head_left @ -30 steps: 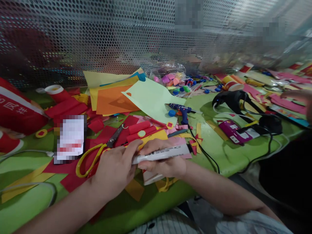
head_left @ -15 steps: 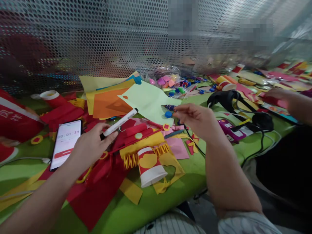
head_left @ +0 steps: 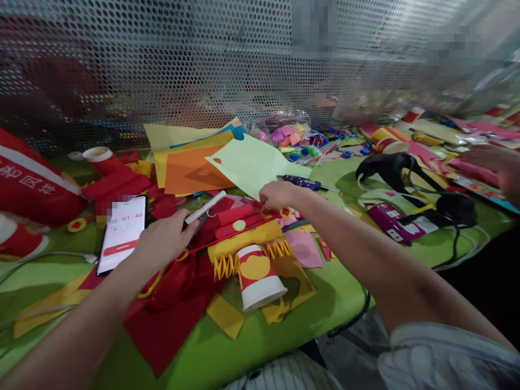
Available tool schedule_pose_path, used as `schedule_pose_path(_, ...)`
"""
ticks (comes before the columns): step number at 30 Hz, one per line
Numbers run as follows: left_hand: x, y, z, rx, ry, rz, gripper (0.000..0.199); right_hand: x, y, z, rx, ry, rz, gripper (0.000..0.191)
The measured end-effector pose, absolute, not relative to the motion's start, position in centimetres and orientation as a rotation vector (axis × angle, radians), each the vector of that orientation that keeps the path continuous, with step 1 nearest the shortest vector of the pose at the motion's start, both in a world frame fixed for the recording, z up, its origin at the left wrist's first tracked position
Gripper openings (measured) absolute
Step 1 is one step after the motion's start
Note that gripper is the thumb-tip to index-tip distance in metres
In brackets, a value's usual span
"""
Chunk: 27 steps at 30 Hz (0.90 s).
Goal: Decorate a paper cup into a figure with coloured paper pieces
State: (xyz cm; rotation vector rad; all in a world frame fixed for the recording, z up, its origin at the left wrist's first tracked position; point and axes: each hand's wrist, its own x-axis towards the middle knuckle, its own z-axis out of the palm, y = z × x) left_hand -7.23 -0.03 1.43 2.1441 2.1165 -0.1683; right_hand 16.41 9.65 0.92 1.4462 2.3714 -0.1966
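My left hand [head_left: 173,234] is closed around a white marker pen [head_left: 207,207], which points up and to the right above red paper pieces. My right hand [head_left: 278,196] reaches down at the lower edge of a pale green sheet [head_left: 247,162], its fingers bunched together beside the red paper rolls [head_left: 235,215]. Anything between those fingertips is hidden. Just behind that hand a dark blue patterned pen [head_left: 303,182] lies on the sheet. Nearer me, a red and white paper cup [head_left: 262,287] with a yellow shape lies tipped over, with folded yellow strips [head_left: 225,267] at its side.
A phone [head_left: 122,235] showing a timer lies by my left forearm. Coloured sheets [head_left: 195,168] are stacked at the back against a perforated metal screen [head_left: 195,65]. To the right are a black strapped headset [head_left: 385,168], a purple pack [head_left: 394,221] and cables. Another person's hand [head_left: 493,162] is at far right.
My right hand has moved left and down, away from the dark blue pen, which now lies on the sheet. The marker's far end, black before, now looks pale. The view has shifted slightly.
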Motion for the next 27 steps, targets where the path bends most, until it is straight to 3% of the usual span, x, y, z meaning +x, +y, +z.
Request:
schedule_pose_path(7,-7.1,0.2,0.4,2.193,2.017,-0.133,0.04,17.1,10.0,1.8,1.49,2.397,-0.186,0.025)
schedule_pose_path(13,-6.9,-1.0,1.2,2.37,2.024,0.458,0.033,18.5,6.9,4.3,1.95,2.837,-0.365,0.024)
schedule_pose_path(16,-6.2,-2.4,2.0,2.586,1.891,0.847,0.04,18.2,3.0,5.4,1.773,3.037,-0.691,0.027)
schedule_pose_path(18,-5.6,-3.3,2.5,2.811,1.702,0.903,0.043,17.5,0.5,5.8,1.515,3.059,-0.889,0.034)
schedule_pose_path(22,-4.8,-4.6,2.8,3.16,1.323,0.67,0.032,16.2,-2.2,5.8,0.994,3.014,-1.359,0.03)
schedule_pose_path(27,-4.9,-4.9,3.2,3.06,1.443,0.394,0.028,16.1,-2.3,4.6,0.694,2.659,-2.257,0.035)
